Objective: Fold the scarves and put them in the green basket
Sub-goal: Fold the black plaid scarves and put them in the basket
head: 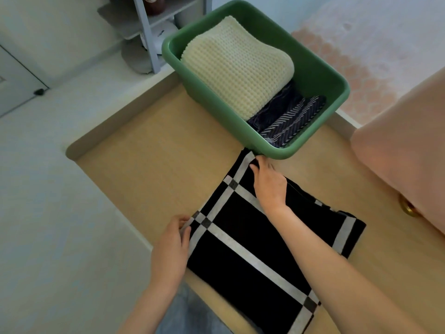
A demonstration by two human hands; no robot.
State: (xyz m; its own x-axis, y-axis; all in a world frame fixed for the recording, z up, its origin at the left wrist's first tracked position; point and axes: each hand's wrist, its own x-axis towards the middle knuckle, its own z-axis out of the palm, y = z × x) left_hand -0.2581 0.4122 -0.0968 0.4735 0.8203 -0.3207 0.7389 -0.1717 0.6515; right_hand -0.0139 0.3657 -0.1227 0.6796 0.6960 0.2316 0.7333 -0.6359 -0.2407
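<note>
A black scarf with white stripes (260, 247) lies folded flat on the wooden table (149, 169). My left hand (172, 247) pinches its left corner between thumb and fingers. My right hand (269, 184) grips the far corner, right beside the green basket (320, 75). The basket stands at the back of the table and holds a folded cream knitted scarf (236, 66) on top of a dark blue striped scarf (286, 116).
A pink cabinet (404, 150) with a brass knob (408, 208) stands at the right edge of the table. A grey shelf unit (147, 34) stands on the floor behind the table's far left. The floor lies to the left of the table.
</note>
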